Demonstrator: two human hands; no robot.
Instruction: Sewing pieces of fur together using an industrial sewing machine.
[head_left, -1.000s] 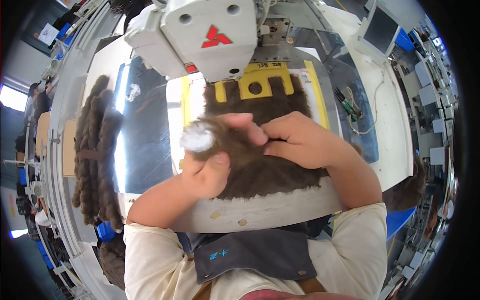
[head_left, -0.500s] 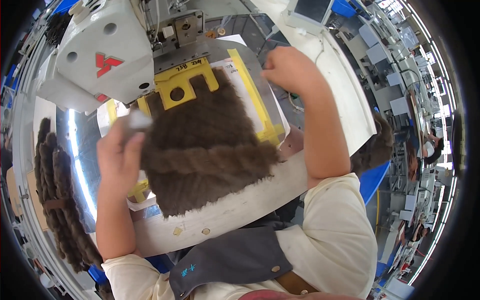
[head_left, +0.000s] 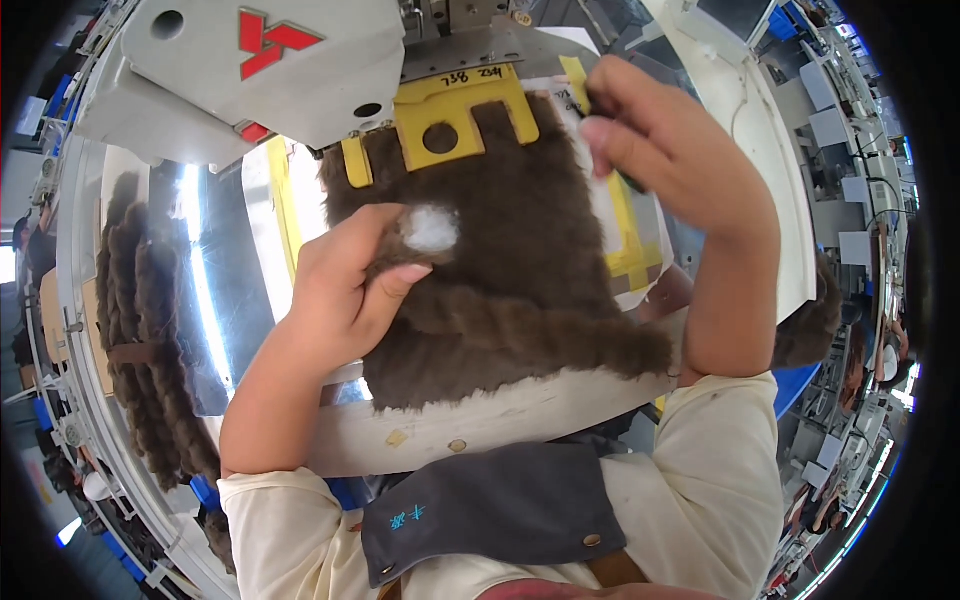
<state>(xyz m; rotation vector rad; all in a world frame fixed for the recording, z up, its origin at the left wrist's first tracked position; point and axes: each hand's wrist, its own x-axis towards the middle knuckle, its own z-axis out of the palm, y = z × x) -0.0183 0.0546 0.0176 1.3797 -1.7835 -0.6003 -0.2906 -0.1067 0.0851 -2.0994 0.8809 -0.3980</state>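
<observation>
A brown fur panel lies on the sewing machine's bed, with a raised fur roll across its lower part. Over its far edge sits a yellow template with a round hole and notches. My left hand is above the panel's left side, pinching a small fur piece with a white face and brown edge, blurred. At the panel's upper right, my right hand is closed round a slim dark tool; its kind cannot be made out, since the fingers cover most of it.
The white machine head stands close at the upper left. Tied brown fur strips hang at the far left. Yellow tape lines the white sheet beside the panel. More brown fur lies beyond my right arm.
My left hand has moved right over the panel with the small fur piece. My right hand has turned inward, and a dark tool now shows in it. The view has shifted closer.
</observation>
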